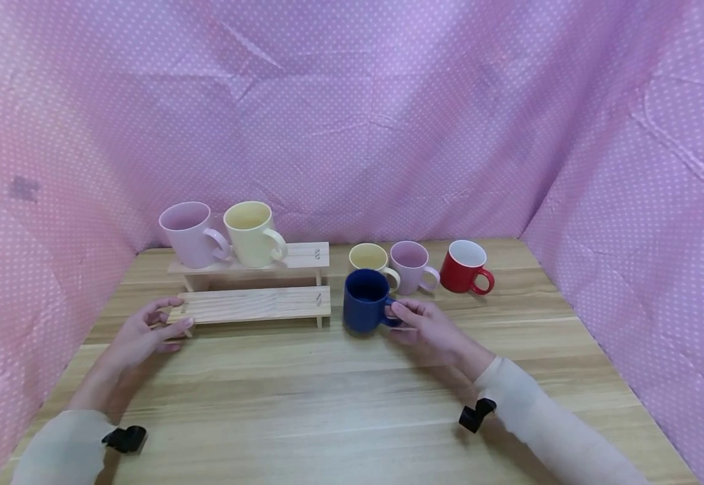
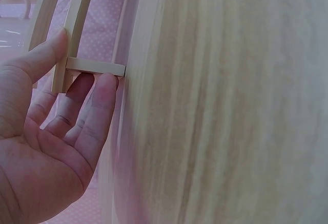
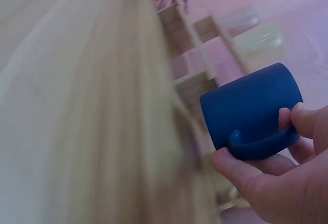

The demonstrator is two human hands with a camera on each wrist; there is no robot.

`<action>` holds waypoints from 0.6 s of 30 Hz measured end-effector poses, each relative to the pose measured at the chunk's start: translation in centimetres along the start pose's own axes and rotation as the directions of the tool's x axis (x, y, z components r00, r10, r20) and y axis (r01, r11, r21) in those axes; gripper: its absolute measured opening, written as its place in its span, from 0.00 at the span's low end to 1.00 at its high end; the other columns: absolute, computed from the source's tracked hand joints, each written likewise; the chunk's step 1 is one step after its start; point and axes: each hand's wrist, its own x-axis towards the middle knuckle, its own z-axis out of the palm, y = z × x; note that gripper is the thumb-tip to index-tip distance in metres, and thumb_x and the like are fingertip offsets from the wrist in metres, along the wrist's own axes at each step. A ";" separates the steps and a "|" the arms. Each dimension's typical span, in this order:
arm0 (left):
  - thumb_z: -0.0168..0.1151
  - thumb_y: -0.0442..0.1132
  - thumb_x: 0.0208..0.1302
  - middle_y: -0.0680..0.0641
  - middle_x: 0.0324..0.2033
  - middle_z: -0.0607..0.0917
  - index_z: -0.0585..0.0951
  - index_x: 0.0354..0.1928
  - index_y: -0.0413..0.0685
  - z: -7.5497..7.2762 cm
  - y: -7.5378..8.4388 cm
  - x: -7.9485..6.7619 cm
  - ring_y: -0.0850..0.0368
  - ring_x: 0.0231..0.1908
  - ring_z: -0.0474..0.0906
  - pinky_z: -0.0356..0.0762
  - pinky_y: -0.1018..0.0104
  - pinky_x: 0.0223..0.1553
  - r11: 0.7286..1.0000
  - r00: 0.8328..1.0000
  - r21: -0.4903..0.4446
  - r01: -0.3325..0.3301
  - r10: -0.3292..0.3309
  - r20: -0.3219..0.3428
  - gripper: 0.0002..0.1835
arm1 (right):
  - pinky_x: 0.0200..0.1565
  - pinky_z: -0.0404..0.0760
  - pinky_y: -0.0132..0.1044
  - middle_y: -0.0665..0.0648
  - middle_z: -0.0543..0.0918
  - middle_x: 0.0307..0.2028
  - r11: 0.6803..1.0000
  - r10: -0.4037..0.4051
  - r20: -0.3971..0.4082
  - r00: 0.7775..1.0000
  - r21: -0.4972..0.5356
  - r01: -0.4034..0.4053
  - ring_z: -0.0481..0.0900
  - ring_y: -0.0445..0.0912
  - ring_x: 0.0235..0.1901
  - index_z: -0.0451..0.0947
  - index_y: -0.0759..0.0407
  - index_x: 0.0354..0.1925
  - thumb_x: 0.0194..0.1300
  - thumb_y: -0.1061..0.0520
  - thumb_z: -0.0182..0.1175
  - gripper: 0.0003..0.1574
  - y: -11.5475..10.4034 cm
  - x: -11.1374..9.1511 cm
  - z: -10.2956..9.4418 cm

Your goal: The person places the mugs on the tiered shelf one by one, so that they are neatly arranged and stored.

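Note:
My right hand [image 1: 433, 328] grips a dark blue mug [image 1: 362, 311] by its handle, thumb on top. The mug is upright, just right of the lower wooden shelf [image 1: 254, 304], and overlaps a yellow mug [image 1: 368, 257] behind it in the head view. In the right wrist view the blue mug [image 3: 251, 108] shows its side, with fingers round the handle. At the shelf's left end, my left hand [image 1: 143, 332] holds the board's end. The left wrist view shows that thumb on the board's edge and the fingers against its short leg [image 2: 97, 66].
Behind stands a higher wooden shelf [image 1: 300, 254] bearing a pink mug [image 1: 190, 239] and a yellow mug [image 1: 248, 236]. A second pink mug [image 1: 409, 269] and a red mug [image 1: 463, 267] stand on the table [image 1: 303, 404] at right. Pink dotted cloth [image 1: 352, 121] encloses the back and sides.

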 end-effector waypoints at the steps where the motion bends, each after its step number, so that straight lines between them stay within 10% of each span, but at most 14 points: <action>1: 0.70 0.42 0.68 0.47 0.39 0.75 0.68 0.66 0.47 0.0 0.0 0.0 0.58 0.37 0.86 0.89 0.55 0.41 1.000 1.000 -0.007 -0.002 0.002 0.002 0.29 | 0.66 0.70 0.59 0.63 0.80 0.55 1.000 -0.012 0.004 1.000 -0.005 0.012 0.78 0.54 0.58 0.71 0.74 0.62 0.79 0.53 0.54 0.27 -0.4 0.0 0.1; 18: 0.69 0.40 0.69 0.47 0.37 0.76 0.69 0.65 0.49 -0.2 0.2 0.2 0.59 0.36 0.84 0.89 0.55 0.40 1.000 1.000 0.004 0.015 -0.015 0.021 0.27 | 0.60 0.81 0.47 0.64 0.79 0.55 0.993 -0.117 -0.002 0.993 -0.015 0.117 0.78 0.55 0.59 0.72 0.74 0.60 0.81 0.56 0.51 0.23 -7.2 3.9 3.7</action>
